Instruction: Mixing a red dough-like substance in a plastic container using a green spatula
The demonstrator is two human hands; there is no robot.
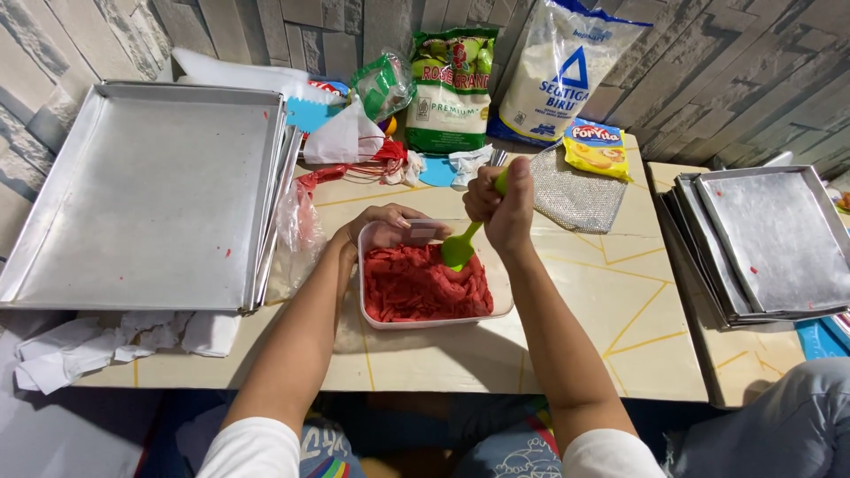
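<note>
Surface: low table (pixel 567 354) with a pale cream top crossed by thin yellow lines. It stands against a wall (pixel 726 62) of grey, wood-grain plank pattern. A second, smaller table top of the same finish sits just beside it at right.

Centre of table: rectangular translucent plastic container (pixel 503 296), filled with red dough (pixel 425 288) that is ridged and uneven on top.

Left hand (pixel 385 228): fingers curled over the far-left rim of the container, gripping it.

Right hand (pixel 505 208): closed in a fist around the handle of a green spatula (pixel 460 248), held nearly upright; the blade touches the dough near the container's far edge.

Left of table: stack of large aluminium baking trays (pixel 150 195), top one bare with a few red specks. Crumpled white paper (pixel 115 341) lies at the near-left corner. A clear plastic bag (pixel 297 235) sits between the trays and the container.

Back edge, against the wall: green-and-white flour bag (pixel 452 93), white-and-blue flour bag (pixel 562 71), small yellow packet (pixel 595 146), a silvery mesh cloth (pixel 575 195), and assorted wrappers and red string (pixel 372 155).

Right table: second stack of metal trays (pixel 761 243), tilted slightly.

Near edge: the person's knees under the table; a grey-clad leg of another person (pixel 788 425) at lower right.
</note>
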